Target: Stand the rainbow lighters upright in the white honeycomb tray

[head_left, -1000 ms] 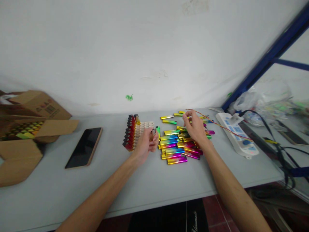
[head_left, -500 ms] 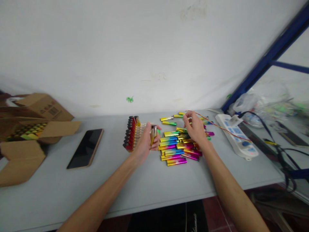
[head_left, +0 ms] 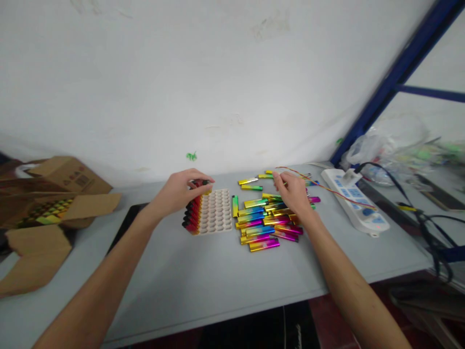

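Thumb and forefinger of the left hand (head_left: 178, 191) come together on a black-topped lighter (head_left: 206, 182) at the far left corner of a white tray (head_left: 214, 232); they look clamped on it, though the other fingers hide how far down it sits. Fingers of the right hand (head_left: 293, 194) curl inward over the far part of a loose pile of lighters (head_left: 256, 223), thumb near the forefinger; whether they hold anything I cannot tell.

Under and in front of the left hand, a column of red-and-yellow lighters (head_left: 192, 218) stands in the tray's left edge, black tops outward. The columns to its right show open round holes, so the tray looks filled only at its start, with most places unfilled and plenty of lighters lying to its right. One green-and-yellow lighter (head_left: 235, 206) lies just beside the tray's right edge.

The left hand is held palm down, its forearm (head_left: 109, 271) slanting up from the lower left and crossing a dark phone (head_left: 125, 225). The right wrist bends slightly, its forearm (head_left: 348, 281) rising from the lower right, near a white power strip (head_left: 359, 208).
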A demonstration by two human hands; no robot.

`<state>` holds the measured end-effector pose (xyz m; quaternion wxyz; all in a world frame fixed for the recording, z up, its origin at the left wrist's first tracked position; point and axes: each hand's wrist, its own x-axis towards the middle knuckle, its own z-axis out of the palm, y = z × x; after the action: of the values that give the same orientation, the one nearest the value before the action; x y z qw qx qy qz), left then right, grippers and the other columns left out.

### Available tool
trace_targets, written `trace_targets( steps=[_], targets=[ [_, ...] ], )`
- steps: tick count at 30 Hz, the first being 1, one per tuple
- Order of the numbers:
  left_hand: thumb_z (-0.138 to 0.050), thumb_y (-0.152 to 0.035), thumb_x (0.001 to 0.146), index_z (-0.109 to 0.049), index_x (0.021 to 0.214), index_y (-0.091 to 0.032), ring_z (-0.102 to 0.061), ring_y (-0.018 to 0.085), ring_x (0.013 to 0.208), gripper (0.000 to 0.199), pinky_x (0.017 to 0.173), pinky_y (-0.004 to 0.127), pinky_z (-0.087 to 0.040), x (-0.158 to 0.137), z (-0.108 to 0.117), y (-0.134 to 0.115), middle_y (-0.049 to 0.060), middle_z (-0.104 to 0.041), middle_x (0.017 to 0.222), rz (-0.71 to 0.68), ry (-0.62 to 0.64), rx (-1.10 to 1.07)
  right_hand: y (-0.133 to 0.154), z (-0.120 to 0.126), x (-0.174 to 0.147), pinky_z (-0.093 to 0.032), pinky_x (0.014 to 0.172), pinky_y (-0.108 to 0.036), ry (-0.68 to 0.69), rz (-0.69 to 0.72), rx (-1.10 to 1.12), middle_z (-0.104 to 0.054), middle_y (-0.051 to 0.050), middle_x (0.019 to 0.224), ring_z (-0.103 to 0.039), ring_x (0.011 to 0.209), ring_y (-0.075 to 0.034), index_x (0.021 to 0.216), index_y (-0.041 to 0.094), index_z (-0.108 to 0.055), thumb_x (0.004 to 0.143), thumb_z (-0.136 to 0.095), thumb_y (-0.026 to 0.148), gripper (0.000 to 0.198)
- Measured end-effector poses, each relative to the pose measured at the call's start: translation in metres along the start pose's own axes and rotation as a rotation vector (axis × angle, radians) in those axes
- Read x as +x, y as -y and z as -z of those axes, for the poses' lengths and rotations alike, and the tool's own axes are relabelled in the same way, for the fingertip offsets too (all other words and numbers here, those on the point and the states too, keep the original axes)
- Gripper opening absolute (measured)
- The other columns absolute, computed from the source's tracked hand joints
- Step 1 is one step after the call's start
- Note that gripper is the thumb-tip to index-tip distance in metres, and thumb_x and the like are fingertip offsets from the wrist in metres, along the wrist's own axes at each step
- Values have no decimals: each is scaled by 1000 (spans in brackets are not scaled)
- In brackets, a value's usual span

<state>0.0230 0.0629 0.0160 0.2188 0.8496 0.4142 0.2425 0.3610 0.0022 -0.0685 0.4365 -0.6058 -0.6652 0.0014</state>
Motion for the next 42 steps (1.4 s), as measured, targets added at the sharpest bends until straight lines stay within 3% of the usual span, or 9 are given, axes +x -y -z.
trace_targets(
  steps=[4,9,16,25,31,34,38,42],
  targets=[
    [-65,-44,86,-82,99,-22,-70,23,87,30,84,33,-52,11,3,22,7,-80,96,-19,12,207,4,3,0,-31,60,-33,-13,-46,-23,-46,1,48,-42,49,-14,53,24,-44,104,-35,70,69],
    [-65,-41,81,-82,85,-24,-69,23,80,24,82,32,-50,18,5,22,5,-79,84,-22,117,318,4,2,0,-23,57,-34,-38,-47,-28,-34,2,45,-32,47,-12,50,25,-32,103,-31,72,72],
    [-59,-46,88,-82,89,-22,-68,29,97,33,94,40,-50,17,0,23,11,-78,99,-99,58,352,0,0,0,-22,54,-35,-70,-77,-11,-34,1,43,-32,45,-13,49,27,-25,105,-25,71,71],
    [-63,-59,86,-86,87,-30,-66,25,85,37,87,35,-49,23,15,34,6,-77,88,-126,183,332,1,4,1,-22,53,-35,-96,-96,2,-34,1,43,-33,45,-14,49,27,-27,103,-23,74,72],
    [-63,-43,89,-85,87,-24,-61,30,100,29,97,45,-50,24,-2,38,12,-66,99,-158,108,477,-1,4,1,-23,54,-35,-94,-102,-5,-35,1,44,-32,45,-14,49,27,-26,102,-22,76,73],
    [-64,-36,89,-84,100,-22,-58,32,105,27,100,50,-50,18,-8,28,14,-62,106,-168,24,565,-3,4,2,-23,54,-35,-102,-107,-16,-35,0,43,-32,44,-14,47,27,-26,102,-21,76,74],
    [-62,-39,94,-78,117,-22,-55,33,111,33,104,52,-48,2,-19,-5,14,-62,116,-262,-135,556,-5,4,2,-26,55,-35,-101,-106,-36,-35,0,42,-34,44,-15,47,28,-29,103,-20,76,74],
    [-53,-34,101,-75,114,-18,-59,30,107,29,99,48,-49,-12,-49,-37,13,-68,109,-321,-50,405,-5,4,1,-28,57,-35,-60,-98,-33,-39,-1,44,-37,47,-16,51,28,-33,104,-19,73,72]
  ],
)
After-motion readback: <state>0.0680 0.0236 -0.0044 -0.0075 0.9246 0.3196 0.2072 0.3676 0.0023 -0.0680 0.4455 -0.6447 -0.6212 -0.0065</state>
